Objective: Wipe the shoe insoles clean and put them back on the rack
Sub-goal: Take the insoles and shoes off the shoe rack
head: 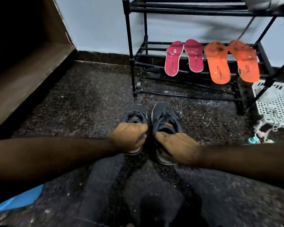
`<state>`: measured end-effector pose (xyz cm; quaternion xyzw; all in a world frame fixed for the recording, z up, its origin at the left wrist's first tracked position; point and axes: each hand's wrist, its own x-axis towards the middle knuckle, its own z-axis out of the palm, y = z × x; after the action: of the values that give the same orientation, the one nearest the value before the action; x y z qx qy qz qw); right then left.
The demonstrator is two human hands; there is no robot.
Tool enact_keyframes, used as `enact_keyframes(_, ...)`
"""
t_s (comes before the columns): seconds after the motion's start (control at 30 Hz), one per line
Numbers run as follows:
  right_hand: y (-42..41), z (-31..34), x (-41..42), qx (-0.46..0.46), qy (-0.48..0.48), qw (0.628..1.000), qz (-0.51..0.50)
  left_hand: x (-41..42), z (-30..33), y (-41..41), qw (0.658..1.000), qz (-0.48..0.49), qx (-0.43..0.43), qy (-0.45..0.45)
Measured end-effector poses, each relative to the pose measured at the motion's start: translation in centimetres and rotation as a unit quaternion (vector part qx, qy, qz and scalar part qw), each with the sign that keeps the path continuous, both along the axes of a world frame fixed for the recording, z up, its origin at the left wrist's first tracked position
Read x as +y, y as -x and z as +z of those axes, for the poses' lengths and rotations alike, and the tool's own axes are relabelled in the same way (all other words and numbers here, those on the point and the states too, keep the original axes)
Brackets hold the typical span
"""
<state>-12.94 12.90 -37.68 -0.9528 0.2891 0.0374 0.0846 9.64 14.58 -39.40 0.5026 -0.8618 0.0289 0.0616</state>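
A white perforated basket (276, 105) sits at the right foot of the black tube rack (131, 51); a brown wooden cabinet (28, 66) flanks the left, on speckled dark stone floor (72, 104). On the rack's middle shelf lie two glossy pink insoles (174, 58) and two orange insoles (220, 63), toes up, side by side. Before the rack stand two grey laced shoes (162, 115). The left hand (129, 138) curls round the left shoe's heel; the right hand (177, 148) grips the right shoe's heel.

Each hand grips a grey shoe — left hand (129, 138) the left shoe (135, 114), right hand (179, 147) the right shoe (164, 117).
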Motion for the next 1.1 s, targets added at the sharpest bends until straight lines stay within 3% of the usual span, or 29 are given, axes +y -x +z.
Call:
enact_keyframes(0.13,-1.1,-1.0,-0.4,0.019,-0.051,0.998,-0.022,0.7,-1.3,1.1,0.995,-0.001,0.018,-0.094)
enact_keyframes(0.27,-1.1,-2.2,-0.2,0.054,-0.069,0.996,-0.022,0.9,-2.1,1.8,0.980,-0.049,-0.031,-0.192)
enact_keyframes(0.4,-0.7,-3.0,-0.3,0.066,-0.103,0.992,-0.009,-0.2,-1.1,2.7,0.972,-0.056,-0.049,-0.221)
enact_keyframes(0.5,-0.3,-2.2,-1.6,0.034,-0.122,0.992,-0.020,-1.1,0.5,3.6,0.981,-0.025,-0.049,-0.184)
enact_keyframes(0.63,1.4,0.5,-4.9,-0.012,-0.077,0.996,-0.038,-3.5,3.5,4.2,0.989,0.031,-0.006,-0.143)
enact_keyframes(0.8,4.7,4.8,-10.1,-0.134,0.000,0.980,-0.149,-8.1,7.8,6.5,0.996,0.041,0.071,-0.032)
enact_keyframes(0.93,8.7,8.9,-12.7,-0.268,0.042,0.932,-0.241,-12.8,11.8,10.0,0.981,0.032,0.177,0.078)
enact_keyframes(1.1,13.0,11.0,-14.4,-0.419,0.089,0.844,-0.322,-18.9,16.7,16.5,0.941,-0.049,0.255,0.215)
